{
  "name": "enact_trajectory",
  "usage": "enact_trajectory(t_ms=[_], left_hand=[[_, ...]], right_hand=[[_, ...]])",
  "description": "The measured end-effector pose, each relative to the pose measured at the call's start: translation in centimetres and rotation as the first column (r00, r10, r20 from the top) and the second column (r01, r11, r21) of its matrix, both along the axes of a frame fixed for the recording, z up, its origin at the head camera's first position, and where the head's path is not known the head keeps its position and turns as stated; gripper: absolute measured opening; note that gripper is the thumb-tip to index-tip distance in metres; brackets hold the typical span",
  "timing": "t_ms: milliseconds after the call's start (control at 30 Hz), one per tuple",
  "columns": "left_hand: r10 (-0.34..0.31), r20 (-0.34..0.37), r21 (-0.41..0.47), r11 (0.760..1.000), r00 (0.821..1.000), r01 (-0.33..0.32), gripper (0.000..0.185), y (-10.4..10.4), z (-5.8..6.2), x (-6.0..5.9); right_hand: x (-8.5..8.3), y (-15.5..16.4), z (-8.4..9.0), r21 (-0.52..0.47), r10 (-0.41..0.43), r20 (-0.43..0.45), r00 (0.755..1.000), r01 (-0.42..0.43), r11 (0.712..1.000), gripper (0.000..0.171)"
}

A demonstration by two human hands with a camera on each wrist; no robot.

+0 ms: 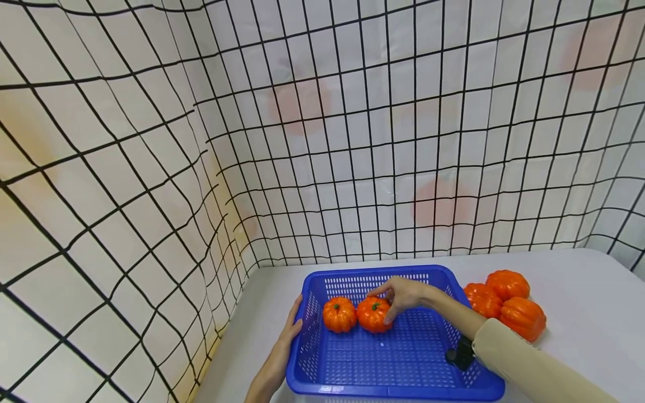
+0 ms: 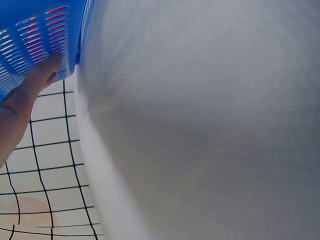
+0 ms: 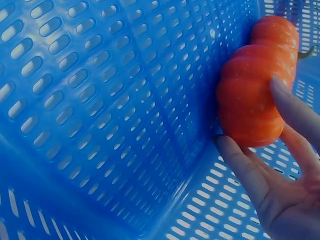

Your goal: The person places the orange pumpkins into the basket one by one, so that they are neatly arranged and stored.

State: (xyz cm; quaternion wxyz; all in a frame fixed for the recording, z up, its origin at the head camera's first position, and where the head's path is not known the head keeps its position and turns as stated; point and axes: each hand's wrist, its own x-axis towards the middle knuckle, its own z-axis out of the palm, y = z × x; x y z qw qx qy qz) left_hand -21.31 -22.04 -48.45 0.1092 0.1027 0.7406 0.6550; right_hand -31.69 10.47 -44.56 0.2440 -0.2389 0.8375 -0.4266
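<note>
A blue plastic basket (image 1: 398, 391) with slotted walls stands on the white table. Inside, two small orange pumpkins sit side by side at its left and middle: the left pumpkin (image 1: 339, 314) and the right pumpkin (image 1: 372, 316). My right hand (image 1: 405, 294) reaches over the basket's right side and grips the right pumpkin, fingers and thumb around it. In the right wrist view, that pumpkin (image 3: 250, 100) rests close to the basket floor, partly hiding the other. My left hand (image 1: 283, 346) touches the basket's left outer wall with straight fingers, as the left wrist view also shows.
Outside the basket, to its right, several orange pumpkins (image 1: 508, 285) lie clustered on the white table (image 1: 594, 313). Black netting (image 1: 373, 145) over a pale, spotted backdrop borders the table at the back and left. A black wrist device (image 1: 459, 354) hangs below the right sleeve.
</note>
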Motion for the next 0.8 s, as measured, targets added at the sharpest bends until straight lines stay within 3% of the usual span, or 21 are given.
enact_trajectory(t_ms=[167, 333, 633, 800], left_hand=[[-0.003, -0.004, 0.003, 1.0, 1.0, 0.003, 0.061, 0.0, -0.1, 0.0], [-0.009, -0.003, 0.005, 1.0, 1.0, 0.009, 0.062, 0.0, -0.2, -0.1], [-0.005, 0.016, 0.008, 1.0, 1.0, 0.005, 0.062, -0.1, -0.2, 0.0], [0.003, 0.028, 0.001, 1.0, 1.0, -0.003, 0.063, 0.0, -0.1, 0.0]], right_hand=[[0.0, 0.1, 0.6, 0.057, 0.008, 0.031, 0.999, -0.009, 0.998, 0.077], [0.0, 0.6, 2.3, 0.097, 0.018, 0.024, 1.0, -0.021, 0.995, 0.075], [1.2, 4.5, 7.9, 0.014, -0.017, -0.123, 0.992, 0.018, 1.0, 0.078], [2.7, 7.7, 9.5, 0.006, -0.064, -0.213, 0.975, 0.067, 0.998, 0.078]])
